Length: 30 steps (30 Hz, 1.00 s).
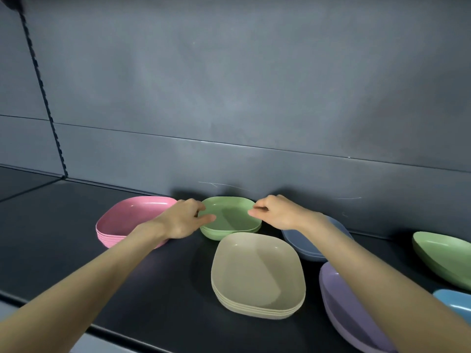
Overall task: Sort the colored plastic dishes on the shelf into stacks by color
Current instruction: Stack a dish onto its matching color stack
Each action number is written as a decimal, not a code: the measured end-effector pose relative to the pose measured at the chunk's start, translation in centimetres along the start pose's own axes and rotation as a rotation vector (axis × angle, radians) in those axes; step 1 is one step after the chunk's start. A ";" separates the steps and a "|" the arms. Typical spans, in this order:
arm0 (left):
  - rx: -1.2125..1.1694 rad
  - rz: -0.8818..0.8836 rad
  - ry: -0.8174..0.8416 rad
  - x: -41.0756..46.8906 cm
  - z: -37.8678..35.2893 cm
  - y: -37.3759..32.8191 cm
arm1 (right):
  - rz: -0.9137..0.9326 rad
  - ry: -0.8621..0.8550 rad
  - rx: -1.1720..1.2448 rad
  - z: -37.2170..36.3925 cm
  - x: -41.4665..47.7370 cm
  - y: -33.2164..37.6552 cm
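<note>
Our left hand [183, 220] and right hand [277, 212] each pinch a side rim of the top dish on the green stack [230, 217], at the back of the shelf [76, 225] by the wall. Pink stack [132, 220] just left, navy stack [303, 247] just right, beige stack [257, 273] in front, purple stack [336, 296] front right. Lone green dish [443, 253] and blue dish [456, 303] far right.

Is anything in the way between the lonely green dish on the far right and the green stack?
Yes. The dark blue stack sits between the green dish and the green stack, with the right forearm reaching over it.
</note>
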<state>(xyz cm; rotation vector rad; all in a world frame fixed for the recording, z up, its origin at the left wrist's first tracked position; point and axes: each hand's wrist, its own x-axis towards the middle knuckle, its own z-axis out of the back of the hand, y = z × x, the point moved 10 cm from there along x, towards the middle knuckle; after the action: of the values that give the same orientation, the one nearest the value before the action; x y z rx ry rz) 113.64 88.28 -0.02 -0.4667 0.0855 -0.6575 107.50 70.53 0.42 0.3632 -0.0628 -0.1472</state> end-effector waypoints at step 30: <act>0.115 -0.730 -0.197 -15.3 -15.0 -47.4 | -0.327 -0.435 -0.274 19.7 -44.9 -26.9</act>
<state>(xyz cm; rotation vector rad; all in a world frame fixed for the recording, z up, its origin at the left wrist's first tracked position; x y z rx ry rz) 71.19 58.89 6.57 -0.4463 -0.3237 -1.3187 57.94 45.70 7.60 0.0597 -0.4100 -0.5518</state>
